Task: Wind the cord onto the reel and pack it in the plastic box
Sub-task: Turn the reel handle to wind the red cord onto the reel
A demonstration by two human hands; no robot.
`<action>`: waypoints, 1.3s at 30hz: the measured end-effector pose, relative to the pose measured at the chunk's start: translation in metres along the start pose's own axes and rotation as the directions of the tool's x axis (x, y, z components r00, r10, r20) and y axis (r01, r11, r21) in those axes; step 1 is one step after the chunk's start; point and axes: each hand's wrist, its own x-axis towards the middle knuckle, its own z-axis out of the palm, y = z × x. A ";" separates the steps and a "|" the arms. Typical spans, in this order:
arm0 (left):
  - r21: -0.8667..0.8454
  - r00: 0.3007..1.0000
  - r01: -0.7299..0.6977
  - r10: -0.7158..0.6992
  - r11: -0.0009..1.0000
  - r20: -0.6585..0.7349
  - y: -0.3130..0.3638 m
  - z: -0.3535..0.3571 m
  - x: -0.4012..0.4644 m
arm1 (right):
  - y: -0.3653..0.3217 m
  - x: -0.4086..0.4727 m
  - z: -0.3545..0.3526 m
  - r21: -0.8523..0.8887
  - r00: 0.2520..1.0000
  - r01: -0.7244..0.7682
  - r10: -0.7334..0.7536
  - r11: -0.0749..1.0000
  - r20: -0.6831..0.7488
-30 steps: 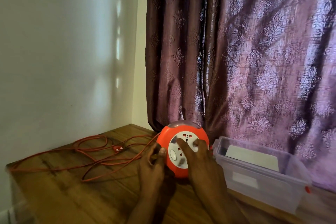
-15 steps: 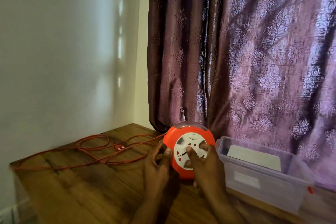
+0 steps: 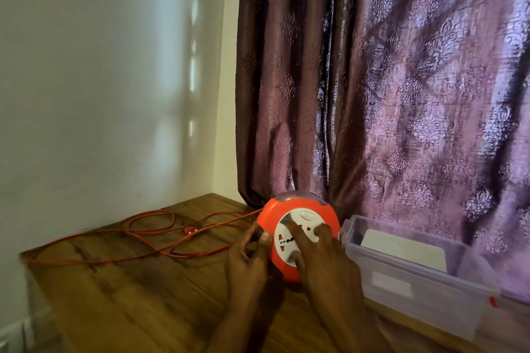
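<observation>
An orange cord reel [image 3: 274,209] with a white socket face stands on edge on the wooden table [image 3: 129,295], in front of the curtain. My left hand [image 3: 246,264] grips the reel's left rim, thumb on the front edge, where the cord enters. My right hand [image 3: 327,266] lies on the white face, fingers spread and pressing on it. The orange cord [image 3: 149,212] trails left from the reel in loose loops, and its plug [image 3: 190,231] lies among them. A clear plastic box [image 3: 401,289] stands open just right of the reel.
A white card [image 3: 401,249] lies inside the box, which has a red latch [image 3: 492,301] at its right end. A purple patterned curtain [image 3: 401,94] hangs behind. A white wall [image 3: 100,94] borders the table on the left. The cord reaches the table's left edge.
The white socket face has turned under my right hand; its round button moved from the left side to the top. The cord loops have drawn in toward the reel.
</observation>
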 end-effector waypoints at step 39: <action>0.023 0.999 -0.042 0.041 0.999 0.018 -0.016 0.002 0.005 | -0.001 0.005 -0.003 0.591 0.894 -0.364 0.448 0.720 0.006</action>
